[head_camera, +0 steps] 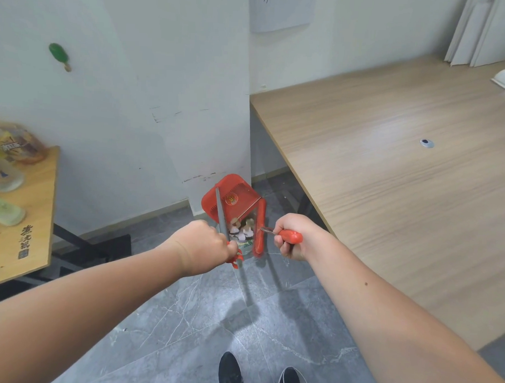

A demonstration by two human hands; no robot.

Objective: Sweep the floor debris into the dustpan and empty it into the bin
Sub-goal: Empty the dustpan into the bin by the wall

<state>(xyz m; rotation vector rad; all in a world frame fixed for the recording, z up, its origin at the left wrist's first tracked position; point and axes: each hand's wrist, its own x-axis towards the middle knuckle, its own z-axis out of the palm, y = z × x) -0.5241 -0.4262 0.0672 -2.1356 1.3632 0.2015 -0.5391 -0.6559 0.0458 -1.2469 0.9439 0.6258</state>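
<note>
Left hand [207, 244] is fisted around the top of a grey pole [222, 216], red handle end poking out below the fist. The pole runs down to the red dustpan [230, 197], which sits on the grey tile floor [182, 318] against the base of the white wall [119, 98], at the wall's outer corner.

Right hand [291, 236] is clamped on a red grip [292, 236] with a thin metal shaft coming out of it toward the red broom head [260, 229]. Broom head stands on edge just beside the dustpan's right side; image too blurred to say if they touch.

Debris [242, 228]: pale scraps and some wrapper-like bits, bunched between the pole and the broom head, at or inside the dustpan mouth, can't tell which.

The hands are apart, one either side of the debris.

Large wooden desk [391, 168] on the right, its near-left edge running past the right wrist. Smaller desk [21, 224] at the left with plastic bottles [3, 163] near its far edge. Two black shoes [259, 377] at the bottom, on the floor.
</note>
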